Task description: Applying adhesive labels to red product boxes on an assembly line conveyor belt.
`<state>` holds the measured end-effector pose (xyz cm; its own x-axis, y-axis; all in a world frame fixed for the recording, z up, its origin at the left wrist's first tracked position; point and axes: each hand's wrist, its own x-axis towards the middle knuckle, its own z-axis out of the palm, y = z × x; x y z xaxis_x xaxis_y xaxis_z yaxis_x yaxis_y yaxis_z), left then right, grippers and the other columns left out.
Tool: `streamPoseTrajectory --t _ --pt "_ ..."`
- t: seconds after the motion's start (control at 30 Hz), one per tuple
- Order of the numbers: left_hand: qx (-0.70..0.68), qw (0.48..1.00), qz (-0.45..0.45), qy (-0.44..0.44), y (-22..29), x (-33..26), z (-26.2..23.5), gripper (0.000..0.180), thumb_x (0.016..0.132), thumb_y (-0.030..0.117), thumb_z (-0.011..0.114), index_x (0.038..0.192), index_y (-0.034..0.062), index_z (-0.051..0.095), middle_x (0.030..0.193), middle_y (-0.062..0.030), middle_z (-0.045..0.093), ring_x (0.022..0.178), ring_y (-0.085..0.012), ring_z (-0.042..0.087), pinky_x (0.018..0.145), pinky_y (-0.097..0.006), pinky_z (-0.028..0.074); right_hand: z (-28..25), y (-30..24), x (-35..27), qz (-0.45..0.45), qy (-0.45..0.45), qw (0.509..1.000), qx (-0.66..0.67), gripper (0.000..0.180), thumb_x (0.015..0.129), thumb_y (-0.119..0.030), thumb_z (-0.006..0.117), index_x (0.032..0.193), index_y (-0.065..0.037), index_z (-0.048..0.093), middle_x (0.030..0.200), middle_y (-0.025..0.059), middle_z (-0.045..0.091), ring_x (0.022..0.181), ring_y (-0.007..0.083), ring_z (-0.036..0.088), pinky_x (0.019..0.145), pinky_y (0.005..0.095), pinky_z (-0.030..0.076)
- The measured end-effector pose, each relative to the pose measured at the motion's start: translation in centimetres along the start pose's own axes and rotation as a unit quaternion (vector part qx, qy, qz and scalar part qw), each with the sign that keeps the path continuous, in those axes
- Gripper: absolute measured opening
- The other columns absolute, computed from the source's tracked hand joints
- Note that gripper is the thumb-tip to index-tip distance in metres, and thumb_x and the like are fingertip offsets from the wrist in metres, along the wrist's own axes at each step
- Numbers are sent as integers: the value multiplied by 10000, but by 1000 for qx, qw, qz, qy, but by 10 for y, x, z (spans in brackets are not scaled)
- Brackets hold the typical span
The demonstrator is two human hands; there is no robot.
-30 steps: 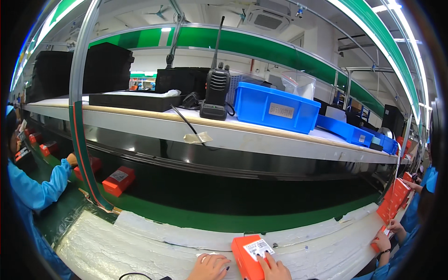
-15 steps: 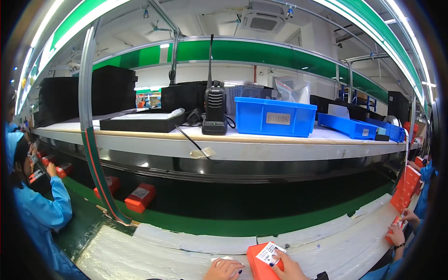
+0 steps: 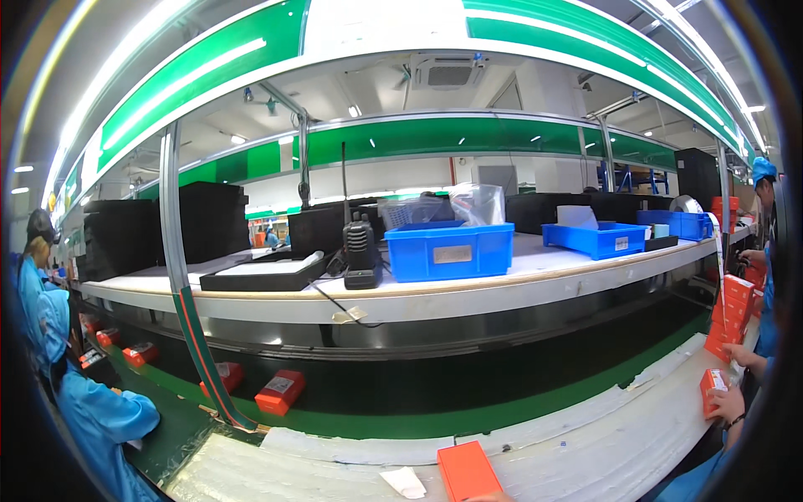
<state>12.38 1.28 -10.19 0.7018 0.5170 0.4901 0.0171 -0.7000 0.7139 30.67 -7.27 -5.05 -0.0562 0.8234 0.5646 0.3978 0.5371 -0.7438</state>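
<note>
Low on the pale surface (image 3: 585, 443), the red box (image 3: 468, 470), best steadied by both sides, sits beside white paper (image 3: 404, 483), while the right grip (image 3: 492, 497) (left grip unseen) shows only at its near end, opening and hold indiscernible.

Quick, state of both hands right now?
Left hand: out of view, cannot be told.
Right hand: only a sliver shows, at the near end of the orange box; grip cannot be told.
</note>
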Motion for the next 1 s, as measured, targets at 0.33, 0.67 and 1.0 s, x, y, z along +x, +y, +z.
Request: streamPoseTrajectory --t 0.33,0.67,1.0 --pt "-152 987 -49 11 45 -47 31 406 949 259 496 1258 -5 509 1260 -173 385 1196 -309 390 1051 -402 285 70 32 -67 -50 68 988 129 449 718 146 402 1103 -11 570 974 174 563 892 322 540 790 373 442" --pt "-193 977 -22 90 47 -51 37 406 935 297 540 1210 -1 545 1282 -162 337 1228 -308 329 1068 -425 251 56 -13 -44 -97 49 991 80 415 728 140 415 1085 -6 567 985 151 514 852 264 515 760 328 430" --pt "-351 917 -65 179 -14 -71 60 312 954 249 531 1158 18 577 1412 -163 304 1348 -281 266 1095 -407 247 81 -4 -35 -34 47 998 -5 258 868 -16 510 1106 -20 611 1143 155 457 1108 309 483 947 386 403"
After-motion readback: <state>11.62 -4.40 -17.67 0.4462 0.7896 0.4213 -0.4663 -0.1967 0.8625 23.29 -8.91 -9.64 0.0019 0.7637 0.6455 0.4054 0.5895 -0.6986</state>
